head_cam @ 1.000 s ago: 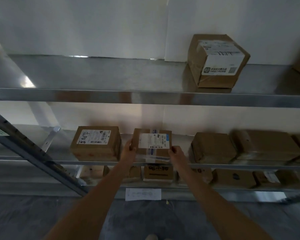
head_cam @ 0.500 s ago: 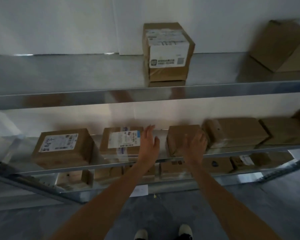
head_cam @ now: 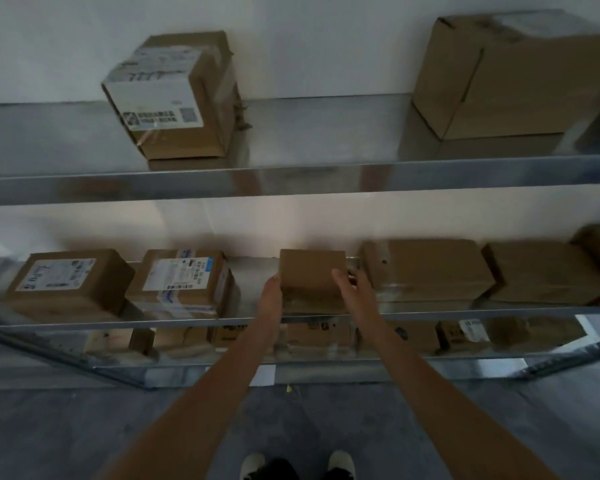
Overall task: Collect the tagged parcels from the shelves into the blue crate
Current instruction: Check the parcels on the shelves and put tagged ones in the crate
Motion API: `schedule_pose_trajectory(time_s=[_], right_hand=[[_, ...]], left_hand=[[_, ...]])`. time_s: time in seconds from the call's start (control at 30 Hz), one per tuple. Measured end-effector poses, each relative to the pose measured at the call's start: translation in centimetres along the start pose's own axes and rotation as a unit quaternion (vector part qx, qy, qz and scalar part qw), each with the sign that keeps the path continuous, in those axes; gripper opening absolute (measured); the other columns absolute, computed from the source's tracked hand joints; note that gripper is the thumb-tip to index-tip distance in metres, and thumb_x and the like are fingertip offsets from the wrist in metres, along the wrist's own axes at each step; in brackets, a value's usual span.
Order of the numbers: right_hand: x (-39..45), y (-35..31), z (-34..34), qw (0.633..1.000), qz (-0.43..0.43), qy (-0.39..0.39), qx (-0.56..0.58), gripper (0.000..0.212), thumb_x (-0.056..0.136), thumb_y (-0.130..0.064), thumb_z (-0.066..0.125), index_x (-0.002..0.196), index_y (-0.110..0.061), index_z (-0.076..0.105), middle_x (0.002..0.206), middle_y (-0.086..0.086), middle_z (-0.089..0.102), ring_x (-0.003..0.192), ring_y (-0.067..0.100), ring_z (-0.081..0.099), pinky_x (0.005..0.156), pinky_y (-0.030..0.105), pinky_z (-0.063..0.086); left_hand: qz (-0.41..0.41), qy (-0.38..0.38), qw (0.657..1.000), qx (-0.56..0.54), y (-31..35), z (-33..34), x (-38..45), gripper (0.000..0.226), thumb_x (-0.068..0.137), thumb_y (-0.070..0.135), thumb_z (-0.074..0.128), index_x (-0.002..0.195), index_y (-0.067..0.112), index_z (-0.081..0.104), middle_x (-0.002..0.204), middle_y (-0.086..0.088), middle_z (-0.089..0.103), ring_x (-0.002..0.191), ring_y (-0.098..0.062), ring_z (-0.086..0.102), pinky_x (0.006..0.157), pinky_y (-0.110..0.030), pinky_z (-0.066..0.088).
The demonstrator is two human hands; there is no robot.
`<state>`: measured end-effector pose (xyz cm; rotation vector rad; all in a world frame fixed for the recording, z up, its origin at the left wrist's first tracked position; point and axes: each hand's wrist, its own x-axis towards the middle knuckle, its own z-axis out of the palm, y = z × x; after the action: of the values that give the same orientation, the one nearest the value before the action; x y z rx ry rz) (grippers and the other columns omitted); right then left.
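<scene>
A small plain cardboard parcel [head_cam: 310,277] sits on the middle metal shelf [head_cam: 430,311], held between both hands. My left hand [head_cam: 270,297] presses its left side and my right hand [head_cam: 355,289] grips its right side. No label shows on its top. To its left stand two labelled parcels, one with a blue-edged label [head_cam: 182,284] and one with handwriting on its label [head_cam: 66,282]. A labelled box [head_cam: 174,98] stands on the top shelf. The blue crate is out of view.
Two plain brown boxes [head_cam: 426,271] [head_cam: 544,271] lie to the right on the middle shelf. A large plain box [head_cam: 513,77] stands at the top right. Several small parcels [head_cam: 461,336] fill the lower shelf. The grey floor and my shoes [head_cam: 297,465] are below.
My hands let go of the blue-labelled parcel and moved right; both now close on the plain parcel beside it. The view has shifted right along the shelves.
</scene>
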<state>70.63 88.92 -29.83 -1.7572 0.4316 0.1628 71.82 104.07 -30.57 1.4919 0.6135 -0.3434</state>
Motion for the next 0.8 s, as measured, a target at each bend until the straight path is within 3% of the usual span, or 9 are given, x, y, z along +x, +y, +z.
schedule_pose_trajectory(time_s=[0.07, 0.17, 0.23, 0.3, 0.43, 0.6, 0.7, 0.8], right_hand=[[0.1, -0.7, -0.9, 0.998, -0.008, 0.036, 0.042, 0.047, 0.094, -0.046, 0.055, 0.131, -0.018, 0.046, 0.123, -0.001, 0.056, 0.113, 0.017, 0.053, 0.091, 0.029, 0.040], [0.8, -1.8, -2.3, 0.995, 0.002, 0.042, 0.091, 0.034, 0.097, -0.049, 0.048, 0.119, -0.023, 0.047, 0.101, -0.006, 0.052, 0.099, 0.015, 0.050, 0.090, 0.032, 0.040], [1.1, -2.4, -3.0, 0.994, 0.021, 0.015, 0.107, 0.049, 0.095, -0.055, 0.046, 0.128, -0.020, 0.052, 0.114, -0.004, 0.053, 0.108, 0.018, 0.051, 0.099, 0.038, 0.042], [1.3, -2.8, -3.0, 0.990, 0.057, -0.002, 0.133, 0.058, 0.092, -0.060, 0.048, 0.134, -0.019, 0.052, 0.124, 0.000, 0.057, 0.115, 0.023, 0.054, 0.102, 0.043, 0.044], [0.9, -3.4, -2.5, 0.990, 0.061, -0.039, 0.117, 0.051, 0.092, -0.057, 0.048, 0.124, -0.019, 0.058, 0.118, 0.005, 0.065, 0.109, 0.026, 0.061, 0.100, 0.046, 0.048], [0.9, -4.3, -2.3, 0.995, 0.036, -0.030, 0.087, 0.046, 0.097, -0.051, 0.044, 0.121, -0.016, 0.061, 0.114, 0.008, 0.069, 0.110, 0.027, 0.062, 0.103, 0.047, 0.045], [0.8, -4.5, -1.8, 0.998, 0.015, -0.039, 0.046, 0.034, 0.099, -0.049, 0.040, 0.104, -0.026, 0.064, 0.115, 0.007, 0.068, 0.110, 0.024, 0.061, 0.101, 0.042, 0.046], [0.3, -4.6, -1.4, 0.997, -0.002, -0.052, 0.050, 0.029, 0.101, -0.040, 0.039, 0.089, -0.028, 0.063, 0.101, 0.002, 0.070, 0.092, 0.013, 0.065, 0.081, 0.028, 0.051]], left_hand=[[0.005, 0.017, 0.998, -0.059, 1.5, 0.1, -1.2, 0.027, 0.101, 0.035, 0.038, 0.103, 0.020, 0.060, 0.109, -0.003, 0.061, 0.099, -0.020, 0.057, 0.086, -0.036, 0.051], [0.045, 0.050, 0.996, -0.051, 2.4, -0.7, -1.5, 0.033, 0.102, 0.038, 0.035, 0.095, 0.026, 0.064, 0.122, -0.005, 0.056, 0.116, -0.023, 0.049, 0.105, -0.041, 0.039], [0.067, 0.059, 0.995, -0.045, 2.6, -1.1, -1.9, 0.037, 0.101, 0.044, 0.031, 0.086, 0.034, 0.064, 0.121, -0.005, 0.057, 0.118, -0.024, 0.048, 0.110, -0.043, 0.033], [0.067, 0.040, 0.995, -0.067, 2.8, -1.4, -2.2, 0.036, 0.100, 0.047, 0.033, 0.095, 0.033, 0.066, 0.121, -0.005, 0.061, 0.120, -0.025, 0.050, 0.112, -0.047, 0.032], [0.053, 0.009, 0.991, -0.126, 3.0, -2.4, -2.2, 0.038, 0.098, 0.042, 0.042, 0.124, 0.021, 0.060, 0.120, -0.004, 0.063, 0.111, -0.018, 0.058, 0.103, -0.041, 0.044], [0.065, 0.009, 0.996, -0.058, 4.0, -2.8, -2.3, 0.039, 0.100, 0.040, 0.038, 0.123, 0.015, 0.058, 0.116, -0.004, 0.063, 0.106, -0.017, 0.056, 0.101, -0.038, 0.039], [0.073, 0.015, 0.997, -0.032, 4.1, -3.0, -2.3, 0.029, 0.102, 0.035, 0.036, 0.112, 0.018, 0.057, 0.111, -0.003, 0.059, 0.104, -0.016, 0.051, 0.094, -0.032, 0.036], [0.080, 0.016, 0.996, -0.036, 4.1, -3.1, -2.2, 0.021, 0.101, 0.032, 0.039, 0.107, 0.020, 0.056, 0.106, -0.002, 0.057, 0.104, -0.015, 0.049, 0.093, -0.029, 0.035]])
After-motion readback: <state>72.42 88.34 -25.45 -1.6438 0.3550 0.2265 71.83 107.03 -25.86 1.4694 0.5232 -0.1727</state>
